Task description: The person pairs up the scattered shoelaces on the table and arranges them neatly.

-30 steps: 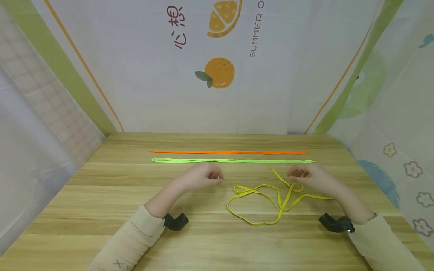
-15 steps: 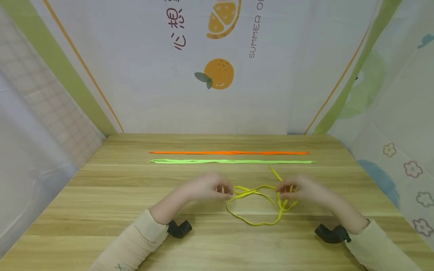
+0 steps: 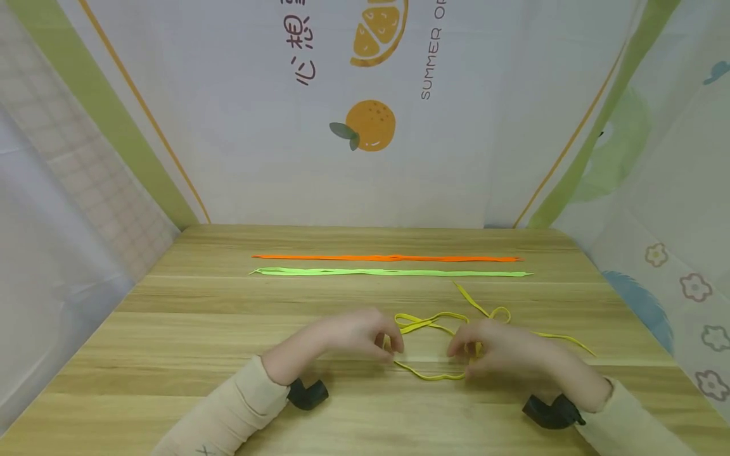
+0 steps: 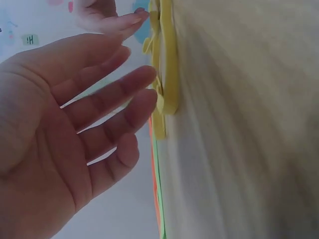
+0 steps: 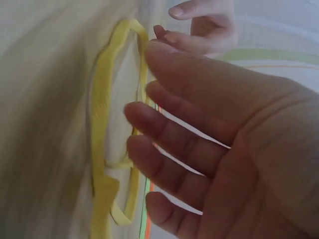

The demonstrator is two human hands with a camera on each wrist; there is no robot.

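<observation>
A yellow shoelace (image 3: 433,377) lies in loose loops and crossings on the wooden table. At the left of its big loop hovers my left hand (image 3: 365,332), fingers slightly bent with nothing between them; the left wrist view shows its palm and spread fingers beside the yellow lace (image 4: 171,64). My right hand (image 3: 502,348) is over the loop's right side and hides part of the lace. In the right wrist view, its relaxed fingers (image 5: 169,134) stand apart from one another, close to the yellow lace (image 5: 102,99), holding nothing.
Behind the yellow lace, a light green shoelace (image 3: 388,272) and an orange shoelace (image 3: 342,257) lie straight and parallel across the table (image 3: 188,304). Printed curtains (image 3: 256,158) surround the table at the back and sides.
Both hands have moved nearer the front edge and closer to each other, coming over the two sides of the yellow shoelace's loop. The laces lie as before.
</observation>
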